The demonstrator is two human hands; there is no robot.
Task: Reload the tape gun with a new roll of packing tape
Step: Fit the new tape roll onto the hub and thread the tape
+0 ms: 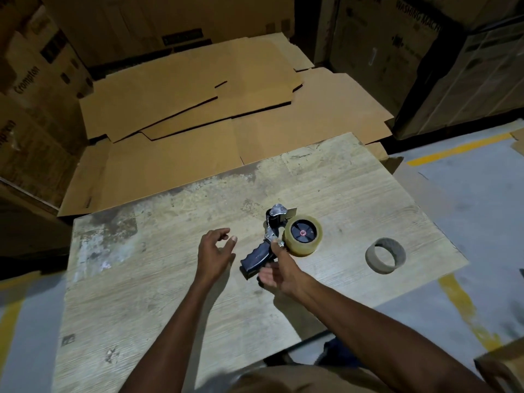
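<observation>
The tape gun (272, 245) lies near the table's (141, 293) right edge, new roll (303, 235) mounted, handle pointing back toward the person; the right hand (276, 272), grip apart, touches its frame; the left hand (215, 252) hovers apart, just beside the handle.

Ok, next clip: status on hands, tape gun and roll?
Left hand open, off the gun. Right hand open, fingertip on the tape gun frame. New tape roll seated on hub. Empty core aside on table; nothing blocking.
</observation>
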